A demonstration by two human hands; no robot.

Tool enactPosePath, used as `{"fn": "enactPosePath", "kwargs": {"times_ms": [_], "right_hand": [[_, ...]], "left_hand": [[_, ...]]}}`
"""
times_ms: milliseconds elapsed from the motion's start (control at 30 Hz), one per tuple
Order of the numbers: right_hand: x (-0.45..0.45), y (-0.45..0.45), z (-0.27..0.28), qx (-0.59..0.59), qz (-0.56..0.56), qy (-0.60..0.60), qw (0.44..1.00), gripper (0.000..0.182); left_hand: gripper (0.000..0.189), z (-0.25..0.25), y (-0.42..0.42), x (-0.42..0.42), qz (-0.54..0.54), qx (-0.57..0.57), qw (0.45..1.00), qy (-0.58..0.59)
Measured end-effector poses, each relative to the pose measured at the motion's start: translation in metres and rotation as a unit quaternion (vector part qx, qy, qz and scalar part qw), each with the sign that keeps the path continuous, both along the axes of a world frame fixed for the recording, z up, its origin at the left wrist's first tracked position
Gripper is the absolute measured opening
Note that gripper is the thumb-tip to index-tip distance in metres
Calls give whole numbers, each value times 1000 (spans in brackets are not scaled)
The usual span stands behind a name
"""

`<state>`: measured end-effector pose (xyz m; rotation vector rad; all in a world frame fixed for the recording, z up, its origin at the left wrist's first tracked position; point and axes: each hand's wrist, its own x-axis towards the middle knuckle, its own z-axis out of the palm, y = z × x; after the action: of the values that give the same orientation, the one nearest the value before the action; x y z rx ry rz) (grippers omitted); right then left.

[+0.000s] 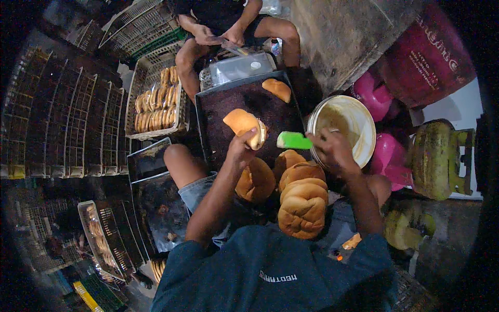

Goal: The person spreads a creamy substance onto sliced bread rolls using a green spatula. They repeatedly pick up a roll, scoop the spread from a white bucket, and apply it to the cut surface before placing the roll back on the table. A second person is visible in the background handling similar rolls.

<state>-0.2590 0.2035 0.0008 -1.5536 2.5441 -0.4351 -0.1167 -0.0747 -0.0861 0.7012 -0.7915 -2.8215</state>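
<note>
My left hand (pixel 244 150) holds a split bread roll (pixel 243 124) with pale filling showing at its cut edge, above a dark metal tray (pixel 234 93). In my right hand (pixel 331 144), blurred, is a bright green spatula (pixel 294 140), its blade pointing left towards the roll. Just behind this hand stands a white bucket (pixel 364 113) with a tan smear inside. One more roll (pixel 276 89) lies at the tray's far right corner. Joined bread rolls (pixel 302 216) are stacked close to my body, and another round bread (pixel 255 181) sits left of them.
A person (pixel 234 31) sits across the tray, hands over a clear-lidded container (pixel 241 70). A plastic crate (pixel 156 134) of packed rolls stands left, beside stacked crates (pixel 62 117). Pink plastic bags (pixel 390 156) and a green gas cylinder (pixel 432 160) are on the right.
</note>
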Motion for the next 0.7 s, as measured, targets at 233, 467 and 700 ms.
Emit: {"fn": "enactPosePath", "kwargs": {"times_ms": [233, 467, 700], "right_hand": [[-35, 46, -6, -110, -156, -14, 981, 45], [-50, 70, -8, -51, -224, -70, 971, 41], [-45, 58, 0, -80, -195, -103, 972, 41]], "left_hand": [[45, -42, -54, -37, 79, -281, 955, -51], [48, -112, -7, -59, -254, -912, 258, -190], [47, -148, -142, -128, -528, -621, 523, -249]]}}
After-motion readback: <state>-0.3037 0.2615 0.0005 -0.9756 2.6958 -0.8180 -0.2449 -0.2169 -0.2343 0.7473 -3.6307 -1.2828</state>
